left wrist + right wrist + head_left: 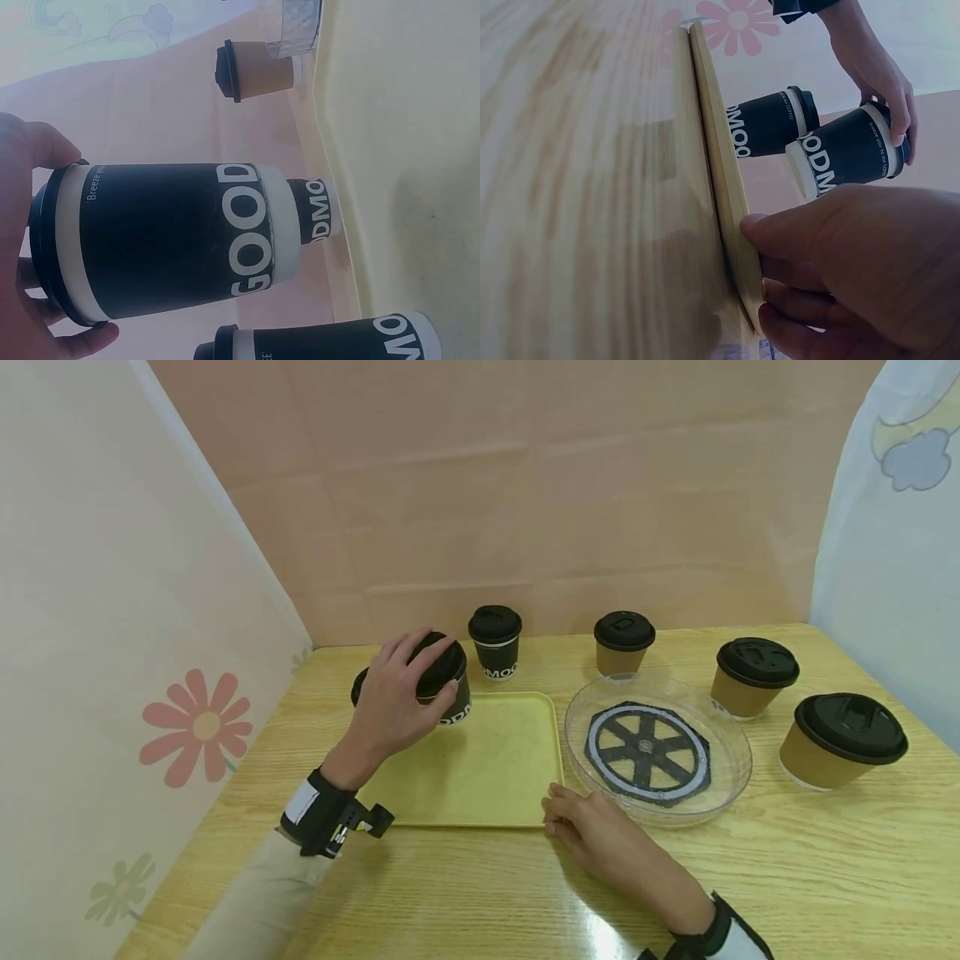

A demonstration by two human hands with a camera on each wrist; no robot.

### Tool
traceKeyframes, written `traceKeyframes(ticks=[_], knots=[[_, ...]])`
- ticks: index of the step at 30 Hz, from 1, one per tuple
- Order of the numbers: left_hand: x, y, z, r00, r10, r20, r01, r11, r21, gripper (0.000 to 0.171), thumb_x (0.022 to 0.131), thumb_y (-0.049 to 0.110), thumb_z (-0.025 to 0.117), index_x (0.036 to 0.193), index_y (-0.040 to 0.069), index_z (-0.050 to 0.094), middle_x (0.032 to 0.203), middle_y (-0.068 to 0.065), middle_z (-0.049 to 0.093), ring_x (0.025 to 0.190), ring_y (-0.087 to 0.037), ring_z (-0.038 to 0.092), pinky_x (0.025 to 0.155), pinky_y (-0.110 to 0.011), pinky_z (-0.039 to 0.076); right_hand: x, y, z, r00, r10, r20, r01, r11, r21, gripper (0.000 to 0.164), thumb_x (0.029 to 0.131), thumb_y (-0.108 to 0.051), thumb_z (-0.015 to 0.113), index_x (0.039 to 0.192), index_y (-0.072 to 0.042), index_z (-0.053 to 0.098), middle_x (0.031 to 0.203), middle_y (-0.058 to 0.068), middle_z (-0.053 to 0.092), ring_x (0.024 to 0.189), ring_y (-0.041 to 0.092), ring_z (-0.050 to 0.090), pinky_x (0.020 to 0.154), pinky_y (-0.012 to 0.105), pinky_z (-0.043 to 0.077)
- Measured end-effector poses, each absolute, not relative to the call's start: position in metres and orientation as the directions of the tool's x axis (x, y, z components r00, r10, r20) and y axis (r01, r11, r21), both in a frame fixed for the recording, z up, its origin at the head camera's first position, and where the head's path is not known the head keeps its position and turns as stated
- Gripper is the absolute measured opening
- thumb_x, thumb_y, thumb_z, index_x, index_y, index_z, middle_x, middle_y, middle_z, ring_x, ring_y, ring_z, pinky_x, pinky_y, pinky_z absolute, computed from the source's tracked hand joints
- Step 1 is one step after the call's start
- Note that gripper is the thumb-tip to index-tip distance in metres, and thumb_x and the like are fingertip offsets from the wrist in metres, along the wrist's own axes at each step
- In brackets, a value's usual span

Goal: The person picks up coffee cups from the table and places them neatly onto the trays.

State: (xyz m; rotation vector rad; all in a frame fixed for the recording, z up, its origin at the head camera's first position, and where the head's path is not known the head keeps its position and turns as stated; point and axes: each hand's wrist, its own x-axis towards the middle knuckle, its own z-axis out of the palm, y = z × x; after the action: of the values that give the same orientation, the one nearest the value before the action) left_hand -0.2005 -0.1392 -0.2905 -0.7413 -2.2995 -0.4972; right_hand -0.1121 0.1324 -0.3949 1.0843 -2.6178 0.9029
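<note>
My left hand grips a black paper coffee cup by its lid, thumb on one side and fingers on the other. The cup is held up over the back left of a yellow tray. A second black lidded cup stands at the tray's left, mostly hidden behind my left hand in the head view. At the near right corner of the tray, my right hand pinches the rim, its thumb on the edge.
A smaller black cup stands behind the tray. Right of the tray lies a round clear dish with a dark spoked wheel pattern. Around it stand brown lidded cups: one behind, one at right, a larger one farther right.
</note>
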Motion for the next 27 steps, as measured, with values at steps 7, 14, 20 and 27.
traceKeyframes(ticks=[7,14,20,27], knots=[[-0.198,-0.141,-0.292,-0.634,0.373,0.678,0.616,0.773,0.151,0.049,0.088,0.030,0.062,0.136,0.018,0.059,0.141,-0.016,0.053,0.125,-0.035,0.051,0.094,-0.055,0.049,-0.112,0.133,-0.393,-0.723,-0.594,0.353,-0.685,0.554,-0.472,0.024,0.087,0.001,0.066,0.074,-0.015,0.054,0.057,-0.012,0.054,0.112,0.038,0.065,0.083,0.043,0.058],[-0.196,-0.141,-0.294,-0.650,0.382,0.657,0.608,0.780,0.148,0.049,0.088,0.030,0.062,0.136,0.018,0.059,0.143,-0.016,0.052,0.126,-0.037,0.050,0.096,-0.057,0.047,-0.112,0.134,-0.393,-0.738,-0.596,0.317,-0.667,0.570,-0.480,0.016,0.087,0.002,0.066,0.081,-0.013,0.063,0.071,-0.002,0.069,0.115,0.039,0.063,0.082,0.042,0.058],[-0.191,-0.140,-0.295,-0.666,0.389,0.637,0.603,0.782,0.154,0.048,0.088,0.031,0.063,0.135,0.018,0.059,0.144,-0.014,0.051,0.128,-0.036,0.049,0.096,-0.057,0.047,-0.112,0.134,-0.393,-0.731,-0.598,0.329,-0.675,0.562,-0.478,0.018,0.088,0.003,0.064,0.080,-0.013,0.062,0.071,-0.002,0.069,0.113,0.040,0.064,0.074,0.036,0.059],[-0.185,-0.141,-0.301,-0.664,0.401,0.631,0.614,0.774,0.154,0.048,0.089,0.030,0.063,0.135,0.018,0.059,0.143,-0.015,0.052,0.128,-0.037,0.048,0.098,-0.059,0.044,-0.112,0.136,-0.393,-0.739,-0.596,0.314,-0.666,0.576,-0.475,0.013,0.088,0.001,0.065,0.083,-0.012,0.067,0.093,0.009,0.075,0.115,0.040,0.062,0.080,0.042,0.058]])
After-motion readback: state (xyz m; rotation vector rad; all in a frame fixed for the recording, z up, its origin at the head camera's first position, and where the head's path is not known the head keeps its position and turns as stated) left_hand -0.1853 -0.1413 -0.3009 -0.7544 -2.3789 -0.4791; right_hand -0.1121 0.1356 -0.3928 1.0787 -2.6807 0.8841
